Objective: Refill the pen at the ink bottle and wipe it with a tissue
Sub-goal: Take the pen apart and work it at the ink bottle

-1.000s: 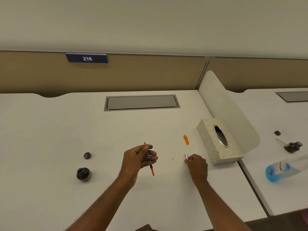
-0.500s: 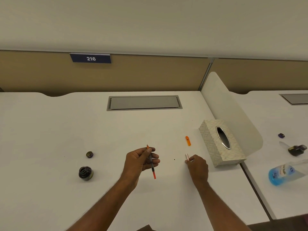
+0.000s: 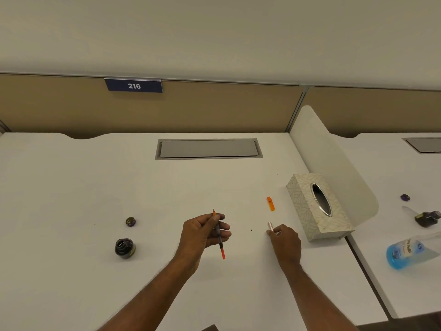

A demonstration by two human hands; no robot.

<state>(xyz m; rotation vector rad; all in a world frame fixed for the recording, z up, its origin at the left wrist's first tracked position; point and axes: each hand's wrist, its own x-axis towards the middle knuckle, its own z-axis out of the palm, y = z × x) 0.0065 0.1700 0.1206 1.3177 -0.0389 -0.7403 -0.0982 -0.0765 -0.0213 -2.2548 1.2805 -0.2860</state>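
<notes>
My left hand (image 3: 202,231) is closed around a thin pen (image 3: 220,244) with a dark middle, an orange tip at the far end and a red end toward me. My right hand (image 3: 285,242) rests on the white desk (image 3: 71,187) and pinches a small pale pen barrel (image 3: 270,225). An open dark ink bottle (image 3: 124,248) stands to the left, well apart from both hands, with its round lid (image 3: 130,221) just behind it. An orange pen cap (image 3: 270,203) lies beyond my right hand. A patterned tissue box (image 3: 317,206) stands at the right.
A grey cable hatch (image 3: 208,148) is set into the desk at the back. A white curved divider (image 3: 334,163) separates a neighbouring desk that holds a blue bottle (image 3: 405,253), another ink bottle (image 3: 427,218) and a small lid (image 3: 405,197).
Both hands keep their grips and stay almost where they were. The view has shifted slightly, so everything sits a little to the right in the frame.
</notes>
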